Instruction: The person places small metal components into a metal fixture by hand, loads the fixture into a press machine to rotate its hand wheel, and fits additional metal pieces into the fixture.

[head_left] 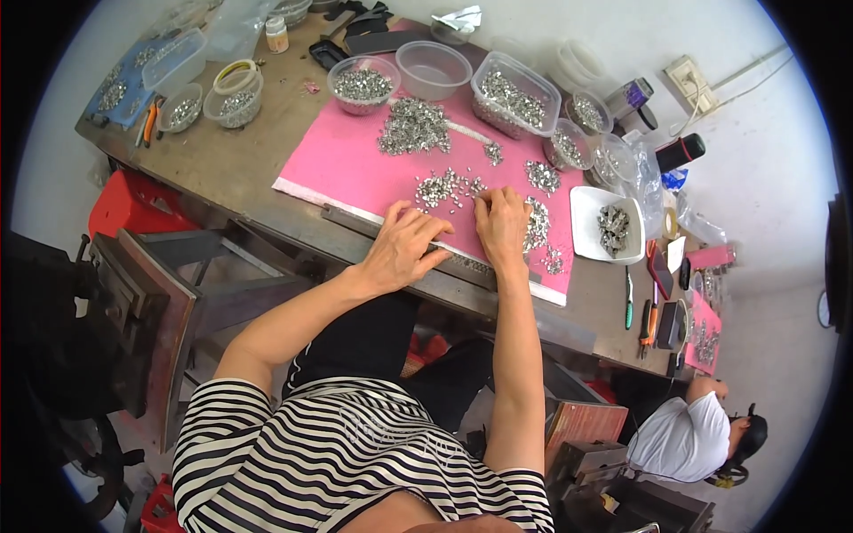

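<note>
While both hands work the pink mat (346, 160) | left hand (402, 249) fingers spread flat at the near edge | right hand (502, 226) fingertips pressed into scattered small metal parts (444, 188) | I judge sorting midway: large pile (413, 126) untouched, containers (515, 96) part-filled.

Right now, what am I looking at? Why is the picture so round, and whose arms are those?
The picture comes from a camera worn on a person's head, looking down, and its wide lens bends everything round. The arms are that person's own. The left hand rests flat at the near edge of a pink mat on a wooden table. The right hand touches small shiny metal pieces scattered on the mat; whether it pinches one, I cannot tell. A bigger pile lies farther back, with clear plastic tubs of more pieces and a white tray at the right. Another person sits in the lower right corner.
</note>
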A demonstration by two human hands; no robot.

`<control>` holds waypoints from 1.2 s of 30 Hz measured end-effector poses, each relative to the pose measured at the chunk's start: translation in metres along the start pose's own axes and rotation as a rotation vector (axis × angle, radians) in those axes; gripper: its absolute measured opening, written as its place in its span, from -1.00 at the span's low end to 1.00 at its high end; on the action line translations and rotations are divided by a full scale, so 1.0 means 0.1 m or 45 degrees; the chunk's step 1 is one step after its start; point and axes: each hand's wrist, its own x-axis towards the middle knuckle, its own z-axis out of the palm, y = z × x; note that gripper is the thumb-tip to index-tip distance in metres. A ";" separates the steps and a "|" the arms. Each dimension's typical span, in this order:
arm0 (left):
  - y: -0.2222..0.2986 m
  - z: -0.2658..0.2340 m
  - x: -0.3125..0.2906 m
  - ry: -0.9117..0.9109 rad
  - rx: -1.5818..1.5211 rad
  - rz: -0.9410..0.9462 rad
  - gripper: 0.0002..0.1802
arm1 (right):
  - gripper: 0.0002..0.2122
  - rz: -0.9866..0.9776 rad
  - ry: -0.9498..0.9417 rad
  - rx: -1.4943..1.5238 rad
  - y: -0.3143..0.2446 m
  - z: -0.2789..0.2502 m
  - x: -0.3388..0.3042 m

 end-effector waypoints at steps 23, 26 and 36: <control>-0.43 0.35 0.52 -0.080 0.355 -0.038 -0.85 | -0.87 -0.095 -0.041 0.307 -0.26 -0.70 -0.83; -0.48 0.31 0.50 -0.042 0.365 -0.034 -0.87 | -0.88 -0.077 -0.041 0.362 -0.26 -0.71 -0.84; -0.45 0.19 0.53 -0.146 0.355 0.025 -0.88 | -0.90 0.093 -0.017 0.243 0.08 -0.34 -0.25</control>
